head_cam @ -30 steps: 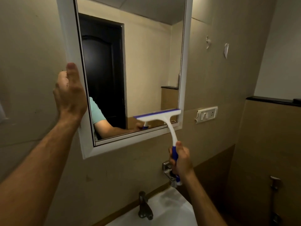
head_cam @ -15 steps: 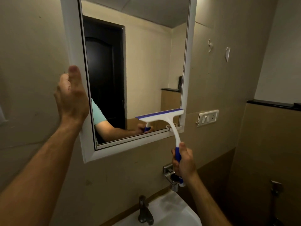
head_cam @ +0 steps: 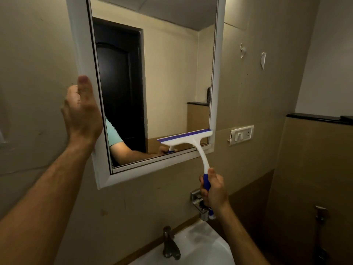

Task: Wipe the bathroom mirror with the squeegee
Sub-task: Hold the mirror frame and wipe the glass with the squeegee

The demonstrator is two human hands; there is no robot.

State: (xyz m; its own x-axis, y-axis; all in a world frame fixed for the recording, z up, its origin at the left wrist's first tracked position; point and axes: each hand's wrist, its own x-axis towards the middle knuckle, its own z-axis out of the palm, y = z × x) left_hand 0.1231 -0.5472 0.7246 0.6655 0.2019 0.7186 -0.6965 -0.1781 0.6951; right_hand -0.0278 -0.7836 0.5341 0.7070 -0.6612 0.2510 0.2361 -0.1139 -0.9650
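Note:
The bathroom mirror (head_cam: 172,73) hangs on the wall in a white frame (head_cam: 80,44). A white squeegee (head_cam: 185,137) with a blue blade strip lies against the glass at its lower right corner, its right end at the frame. My right hand (head_cam: 214,192) grips the squeegee's blue handle below the mirror. My left hand (head_cam: 82,113) holds the frame's left edge, thumb straight up on the front and fingers round the side. The glass reflects a dark door and my arm.
A white sink (head_cam: 200,245) with a metal tap (head_cam: 170,243) sits below. A chrome holder (head_cam: 196,197) is fixed to the wall behind my right hand. A switch plate (head_cam: 241,134) is right of the mirror, with a black ledge (head_cam: 315,117) beyond.
The squeegee has slid slightly down and right toward the glass's bottom corner. My left hand keeps its hold on the frame.

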